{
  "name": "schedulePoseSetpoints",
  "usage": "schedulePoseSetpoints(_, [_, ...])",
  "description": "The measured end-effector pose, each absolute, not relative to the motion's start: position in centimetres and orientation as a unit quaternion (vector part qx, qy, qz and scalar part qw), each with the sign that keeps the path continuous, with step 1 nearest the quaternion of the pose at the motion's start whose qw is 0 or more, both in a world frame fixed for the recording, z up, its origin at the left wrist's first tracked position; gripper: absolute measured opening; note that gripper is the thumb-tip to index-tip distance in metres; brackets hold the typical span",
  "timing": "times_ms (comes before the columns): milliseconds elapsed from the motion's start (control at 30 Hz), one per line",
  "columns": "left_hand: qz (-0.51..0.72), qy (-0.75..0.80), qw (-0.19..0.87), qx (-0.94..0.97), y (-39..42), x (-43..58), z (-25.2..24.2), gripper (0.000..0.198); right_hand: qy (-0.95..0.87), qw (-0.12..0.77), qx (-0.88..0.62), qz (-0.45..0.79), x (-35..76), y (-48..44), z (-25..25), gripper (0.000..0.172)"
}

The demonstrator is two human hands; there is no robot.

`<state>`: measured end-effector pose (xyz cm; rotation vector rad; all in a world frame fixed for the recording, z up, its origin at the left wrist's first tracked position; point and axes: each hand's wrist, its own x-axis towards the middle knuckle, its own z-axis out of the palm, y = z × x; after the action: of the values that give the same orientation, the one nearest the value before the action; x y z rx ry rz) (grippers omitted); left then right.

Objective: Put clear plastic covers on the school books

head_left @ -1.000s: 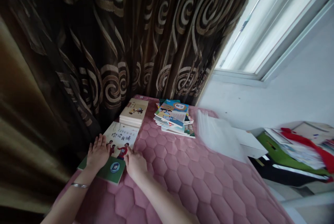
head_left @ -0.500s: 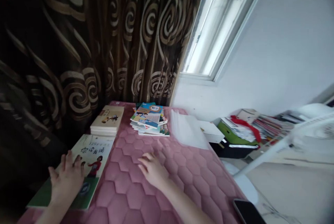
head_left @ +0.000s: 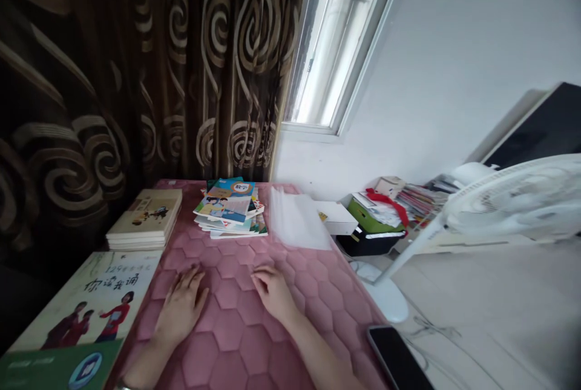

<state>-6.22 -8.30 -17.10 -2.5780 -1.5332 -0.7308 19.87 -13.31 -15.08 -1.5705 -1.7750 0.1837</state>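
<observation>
Over the pink counter, left hand and right hand, grip released, should move gently, clear of the large book.

Left of the left hand, a pink quilted surface bears a large book and beige stack; right of the right hand, a phone. Beyond both hands lie piled textbooks and translucent sheets.

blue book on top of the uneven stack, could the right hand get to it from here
Probably yes: the right hand seems to hold nothing, no object shows between it and the blue book, and that cover lies uncovered, though reaching forward looks necessary.
</observation>
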Motion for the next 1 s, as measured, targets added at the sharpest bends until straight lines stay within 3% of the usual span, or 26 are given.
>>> schedulePoseSetpoints(200, [-0.248,-0.506,-0.030,-0.825,-8.3,-6.7,-17.2,0.041,-0.539,0.427,-0.726,-0.010,26.5,-8.4,-12.9,0.023])
schedulePoseSetpoints(500, [-0.244,-0.526,-0.058,-0.812,-8.6,-6.5,-16.5,0.040,-0.462,0.357,-0.812,0.003,29.9,-2.5,-13.0,0.048])
schedulePoseSetpoints(700, [-0.264,-0.523,-0.073,-0.807,-8.9,-6.5,-16.1,0.039,-0.437,0.351,-0.827,0.029,30.2,-1.6,-13.1,0.035])
schedulePoseSetpoints(1000, [-0.253,-0.528,-0.080,-0.807,-8.6,-6.6,-16.3,0.040,-0.422,0.469,-0.776,-0.017,33.1,-3.9,-10.2,0.032])
